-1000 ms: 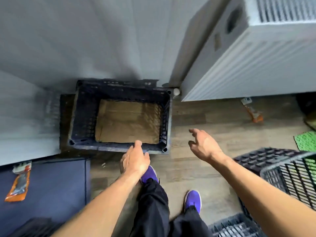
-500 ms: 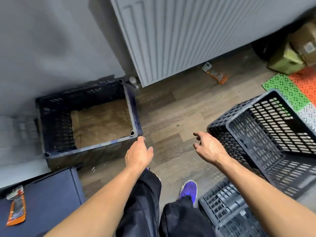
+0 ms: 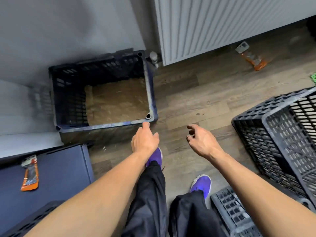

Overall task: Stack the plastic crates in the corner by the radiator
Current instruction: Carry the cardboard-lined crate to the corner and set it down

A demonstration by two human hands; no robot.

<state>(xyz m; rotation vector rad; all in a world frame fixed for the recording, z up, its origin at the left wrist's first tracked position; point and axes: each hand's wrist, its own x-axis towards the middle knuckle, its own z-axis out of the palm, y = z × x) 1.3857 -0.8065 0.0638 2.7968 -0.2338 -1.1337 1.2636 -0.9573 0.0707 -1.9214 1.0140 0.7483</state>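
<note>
Floor corner by the radiator seats the blue crate as base; left hand, right hand empty, relaxed.

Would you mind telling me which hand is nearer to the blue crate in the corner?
Left. The left hand reaches to the near right corner of the blue crate; the right hand hangs over the floor further right.

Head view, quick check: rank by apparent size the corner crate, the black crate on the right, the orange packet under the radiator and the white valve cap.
1-2. The corner crate and black crate: unranked, since the black one sits nearer the camera and is cut off by the frame edge.
3. The orange packet.
4. The white valve cap.
</note>
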